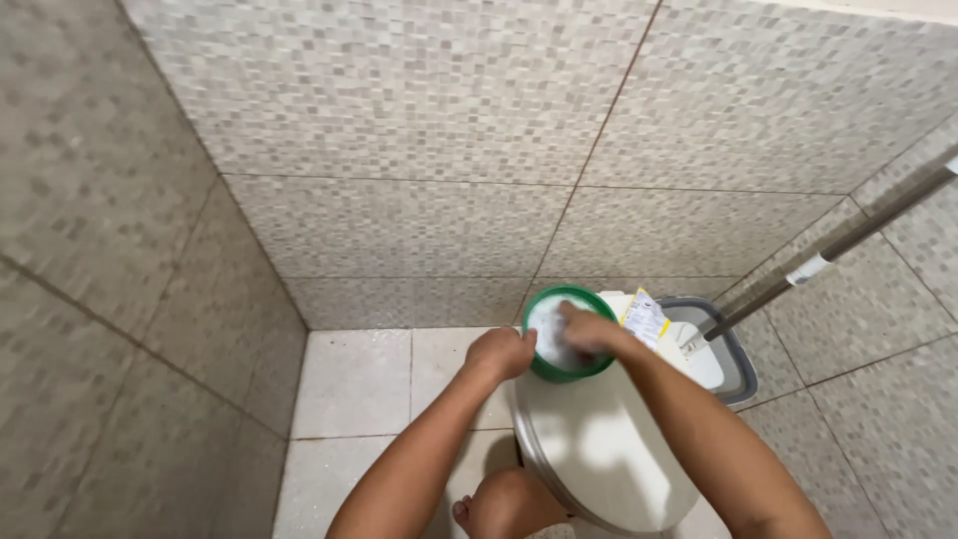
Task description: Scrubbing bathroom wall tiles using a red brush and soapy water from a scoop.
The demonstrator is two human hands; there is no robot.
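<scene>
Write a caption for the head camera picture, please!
Two hands dip into a green tub on a toilet lid.

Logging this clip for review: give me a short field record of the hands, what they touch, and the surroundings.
place: tiled corner, mosaic wall tiles, pale floor tiles
left hand: grips the rim of the green bowl
right hand: reaches into the bowl, fingers on something pale inside
bowl rests on: closed white toilet lid
nearby: grey mop bucket, mop handle leaning in it
also in view: a knee
</scene>
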